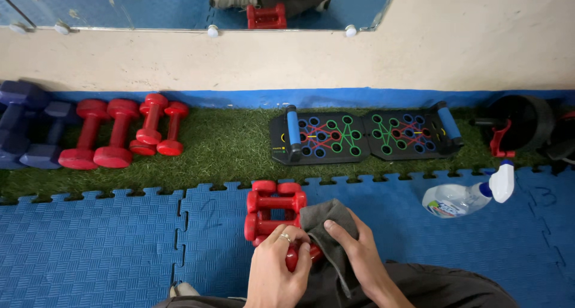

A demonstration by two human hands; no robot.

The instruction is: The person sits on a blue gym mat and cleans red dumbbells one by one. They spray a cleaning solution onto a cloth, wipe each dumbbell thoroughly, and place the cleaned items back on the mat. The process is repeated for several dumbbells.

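While the left hand (277, 272) closes its grip around a red dumbbell (272, 224) on the blue mat (108, 242), the right hand (353, 254) pinches a grey cloth (326, 224) against it, spray bottle (467, 197) lying well apart.

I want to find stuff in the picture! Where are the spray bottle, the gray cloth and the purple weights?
spray bottle (455, 200): head view, on its clear body.
gray cloth (326, 221): head view, on the top fold.
purple weights (24, 125): head view, on a handle at far left.
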